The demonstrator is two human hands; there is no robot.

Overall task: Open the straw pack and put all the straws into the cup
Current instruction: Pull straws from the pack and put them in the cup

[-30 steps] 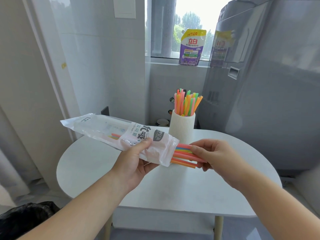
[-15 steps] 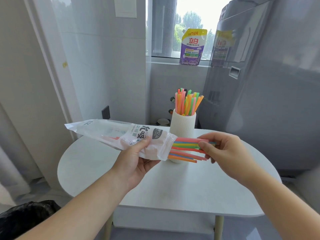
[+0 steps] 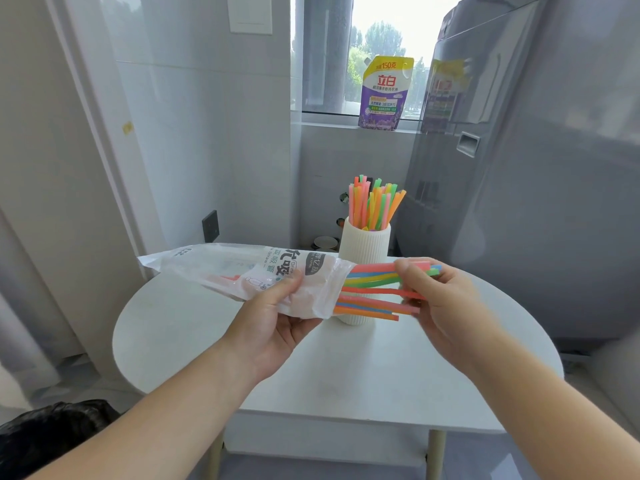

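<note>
Head view: left hand (image 3: pixel 273 323) grips pack (image 3: pixel 249 277), right hand (image 3: pixel 446 306) pinches straws (image 3: pixel 375 278).

Colourful straws (image 3: pixel 375 280) jut from open pack (image 3: pixel 263 275); more fill ribbed cup (image 3: pixel 364 244).

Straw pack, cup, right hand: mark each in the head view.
straw pack (image 3: pixel 221 268): head view, clear plastic left of the printed label.
cup (image 3: pixel 364 242): head view, ribbed wall just below the rim.
right hand (image 3: pixel 441 299): head view, middle of the hand.
</note>
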